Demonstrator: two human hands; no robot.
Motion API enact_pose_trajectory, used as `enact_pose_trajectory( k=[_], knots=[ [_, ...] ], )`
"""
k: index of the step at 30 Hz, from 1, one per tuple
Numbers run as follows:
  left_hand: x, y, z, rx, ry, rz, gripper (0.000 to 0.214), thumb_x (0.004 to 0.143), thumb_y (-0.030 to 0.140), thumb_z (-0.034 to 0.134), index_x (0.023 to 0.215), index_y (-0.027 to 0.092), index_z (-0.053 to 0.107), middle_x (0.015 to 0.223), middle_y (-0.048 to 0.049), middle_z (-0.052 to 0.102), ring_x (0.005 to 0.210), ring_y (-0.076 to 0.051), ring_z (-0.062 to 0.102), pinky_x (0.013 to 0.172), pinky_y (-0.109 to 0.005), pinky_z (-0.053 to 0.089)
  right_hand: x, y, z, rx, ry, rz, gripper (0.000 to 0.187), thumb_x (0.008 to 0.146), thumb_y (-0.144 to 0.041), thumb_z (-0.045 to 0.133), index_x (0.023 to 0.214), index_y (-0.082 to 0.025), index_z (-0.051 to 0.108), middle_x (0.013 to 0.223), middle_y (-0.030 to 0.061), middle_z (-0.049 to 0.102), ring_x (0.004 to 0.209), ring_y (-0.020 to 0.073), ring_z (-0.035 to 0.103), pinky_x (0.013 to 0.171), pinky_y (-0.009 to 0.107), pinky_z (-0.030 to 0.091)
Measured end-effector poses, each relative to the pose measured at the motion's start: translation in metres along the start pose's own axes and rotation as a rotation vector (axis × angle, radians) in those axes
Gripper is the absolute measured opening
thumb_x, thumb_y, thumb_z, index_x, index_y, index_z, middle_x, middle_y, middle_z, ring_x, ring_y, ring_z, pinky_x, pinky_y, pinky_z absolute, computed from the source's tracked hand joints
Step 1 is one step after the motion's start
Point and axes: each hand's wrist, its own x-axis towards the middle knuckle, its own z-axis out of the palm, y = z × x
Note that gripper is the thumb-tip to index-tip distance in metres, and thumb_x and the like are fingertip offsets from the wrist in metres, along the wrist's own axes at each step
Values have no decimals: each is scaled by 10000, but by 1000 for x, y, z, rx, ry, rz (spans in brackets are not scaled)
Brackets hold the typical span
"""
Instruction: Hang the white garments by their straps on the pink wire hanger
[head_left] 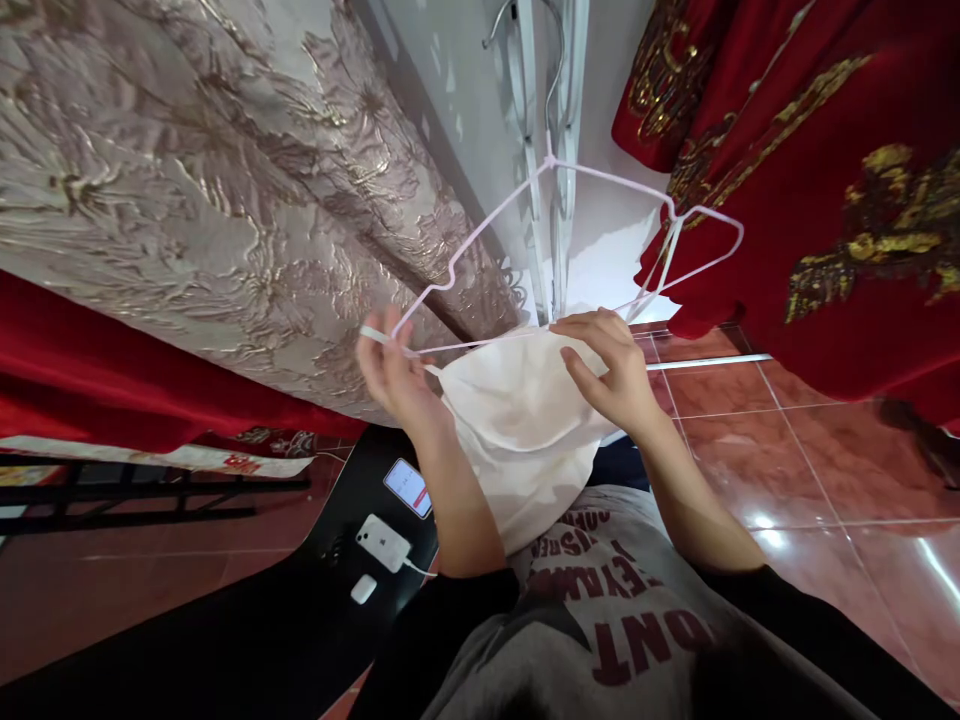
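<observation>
Our left grip (394, 370) pinches the hanger (550, 160) corner; our right grip (607, 375) clasps the white cloth (525, 430) on its bar.

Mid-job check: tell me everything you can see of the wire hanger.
The wire hanger is thin, pale wire, with a hook on top, a twisted neck and notched shoulders. It is held up tilted. The left hand grips its left corner; a white cloth drapes over its bottom bar, pinched there by the right hand.
</observation>
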Motion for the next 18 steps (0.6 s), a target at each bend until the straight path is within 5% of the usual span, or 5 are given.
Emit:
enact_pose_trajectory(
  k=[3,6,12,14,18],
  knots=[
    [-25,-7,11,-53,-169,-264,502,899,638,736,1134,195,737,1235,-168,793,1169,-313,754,581,-237,508,0,-6,5,45,-36,-13,324,999,-230,617,1308,-296,690,1295,64,767,1250,268,700,1141,548,499],
    [-43,-4,28,-157,-270,-339,489,894,654,737,1012,180,717,1096,-156,803,1029,-265,780,540,-218,485,2,-10,4,114,-66,-18,323,1009,-245,617,1315,-321,687,1340,47,754,1282,254,695,1152,532,516],
    [-45,-1,39,-274,-263,-307,430,889,615,768,865,210,627,839,-46,710,915,-199,761,561,-197,518,12,18,-28,-34,506,205,418,976,-325,613,1393,-299,615,1381,107,669,1331,297,641,1116,567,535],
    [-43,-3,39,-251,-250,-310,434,894,622,757,870,212,618,842,-44,701,918,-196,756,578,-201,531,19,25,-42,-28,406,318,387,925,-338,670,1305,-266,677,1279,104,724,1225,294,689,1068,546,556],
    [-40,-7,40,-255,-225,-296,446,893,630,752,862,211,604,815,-25,686,815,-160,730,606,-205,538,37,12,-58,7,198,410,141,896,-318,706,808,-214,741,798,38,750,851,223,728,868,438,601]
  ],
)
